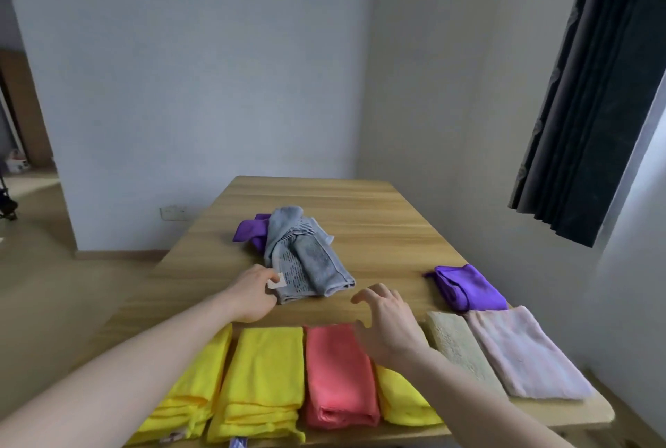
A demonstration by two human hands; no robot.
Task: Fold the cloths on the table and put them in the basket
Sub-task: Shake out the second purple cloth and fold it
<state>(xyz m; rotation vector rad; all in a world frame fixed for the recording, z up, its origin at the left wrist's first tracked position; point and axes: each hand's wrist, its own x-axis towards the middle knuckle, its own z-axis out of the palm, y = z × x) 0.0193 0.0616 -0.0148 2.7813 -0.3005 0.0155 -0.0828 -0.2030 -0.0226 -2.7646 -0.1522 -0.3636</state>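
Our left hand (252,298) pinches the near corner of the crumpled grey cloth (306,256), by its white tag (276,281), on the wooden table (378,224). Just right of that grip, our right hand (389,325) hovers with fingers spread and lightly curled, holding nothing. Beyond the grip, a purple cloth (250,231) pokes from under the grey one. Nearer us lie folded yellow cloths (266,375) and a coral cloth (335,372).

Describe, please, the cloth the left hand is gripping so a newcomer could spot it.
On the wooden table, look past the near row of folded cloths to the middle. The grey cloth lies crumpled there, its near corner pinched by the left hand; it alone is grey with dark stripes.
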